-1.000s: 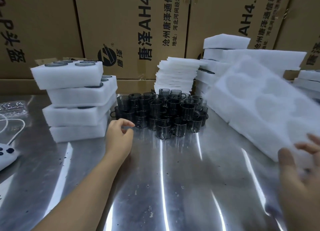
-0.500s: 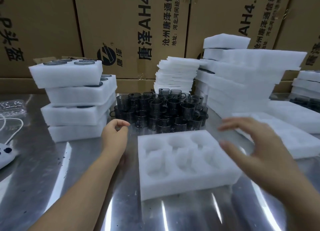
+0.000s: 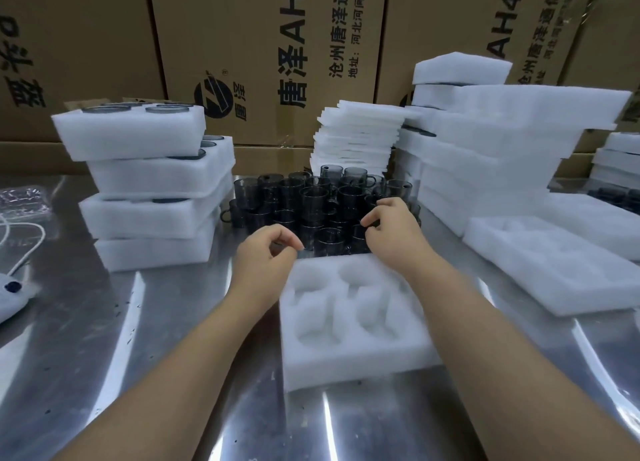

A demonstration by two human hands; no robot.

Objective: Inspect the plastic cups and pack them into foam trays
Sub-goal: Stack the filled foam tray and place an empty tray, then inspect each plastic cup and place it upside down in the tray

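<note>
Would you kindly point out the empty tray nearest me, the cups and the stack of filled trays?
empty tray point(image 3: 346, 360), head view, its near rim.
cups point(image 3: 313, 197), head view, a cup mid-cluster.
filled trays point(image 3: 131, 138), head view, the top tray's side wall.

Head-worn camera looks forward and down, close over the table point(image 3: 104, 339).
</note>
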